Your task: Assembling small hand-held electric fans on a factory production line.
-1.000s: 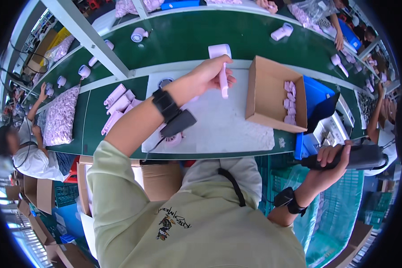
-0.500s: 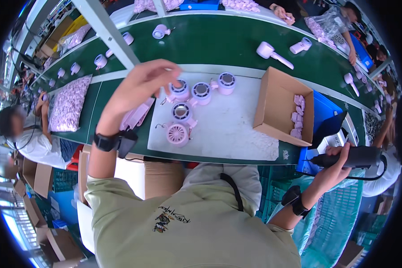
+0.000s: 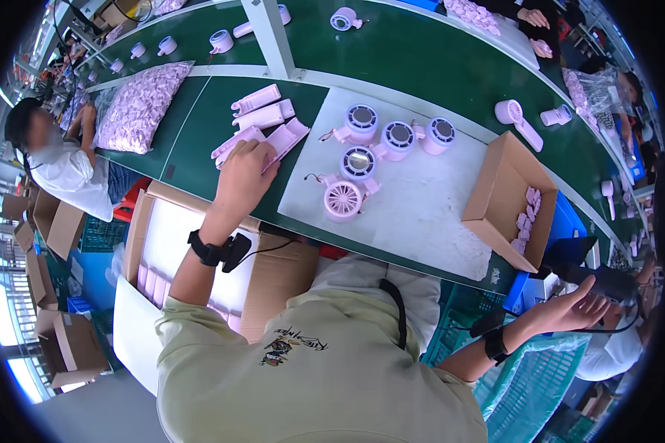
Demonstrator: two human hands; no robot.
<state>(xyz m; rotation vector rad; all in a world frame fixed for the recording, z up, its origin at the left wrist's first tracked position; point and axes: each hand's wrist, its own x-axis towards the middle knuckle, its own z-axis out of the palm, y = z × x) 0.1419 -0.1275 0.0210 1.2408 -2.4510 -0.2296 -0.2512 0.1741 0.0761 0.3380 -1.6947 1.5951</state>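
My left hand (image 3: pixel 246 173) is at the left of the bench, its fingers closed over the near end of a pink plastic handle shell (image 3: pixel 229 148). Beside it lie more long, hollow handle shells (image 3: pixel 264 114) of the same pink. In my right hand (image 3: pixel 565 310), at the far right, is a black power screwdriver (image 3: pixel 602 283) with a cord; the fingers partly show beneath it. Between the hands, several round pink fan heads (image 3: pixel 397 140) stand on a white mat (image 3: pixel 414 214). The nearest shows a spoked grille (image 3: pixel 343 200), and thin wires stick out from some.
An open cardboard box (image 3: pixel 488 214) with small pink parts stands right of the mat, against a blue bin (image 3: pixel 561 229). Behind, a green conveyor (image 3: pixel 421 66) carries fan pieces past a metal post (image 3: pixel 268 40). A bag of pink parts (image 3: pixel 144 107) lies left, near a seated co-worker (image 3: pixel 66 155).
My left hand has moved from above the fan heads down to the handle shells at the left. My right hand with the screwdriver has lowered slightly. The view has shifted left.
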